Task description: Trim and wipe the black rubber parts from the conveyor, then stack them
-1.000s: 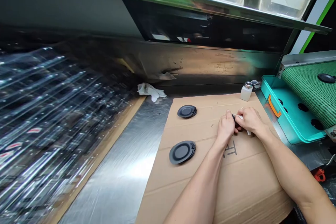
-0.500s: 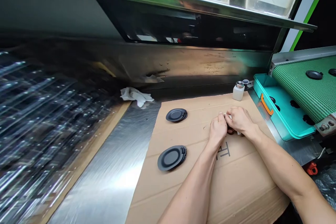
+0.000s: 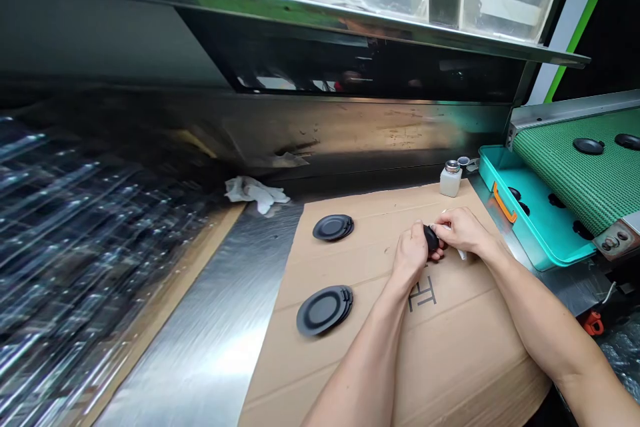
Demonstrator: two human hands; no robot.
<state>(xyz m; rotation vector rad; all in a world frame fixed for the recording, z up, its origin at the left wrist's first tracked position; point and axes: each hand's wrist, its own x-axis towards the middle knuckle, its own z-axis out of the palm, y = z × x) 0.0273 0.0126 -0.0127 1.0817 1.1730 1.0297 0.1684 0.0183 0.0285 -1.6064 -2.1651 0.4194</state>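
My left hand is closed round a small black round plastic part, held over the cardboard sheet. My right hand meets it from the right, its fingers pinched at the part's edge. A corner of white cloth pokes out below the right palm; the rest is hidden in the fingers. To the left, two short stacks of flat black round lids lie on the cardboard, a far stack and a near stack.
A white bottle with a metal cap stands at the cardboard's far right corner. Beyond it are a teal bin with black parts and a green conveyor belt. Crumpled white gloves lie left; a metal shelf edge overhangs.
My hands have drawn slightly apart, and the black part now shows between them. More of the white cloth is visible under my right hand. The camera view has shifted a little.
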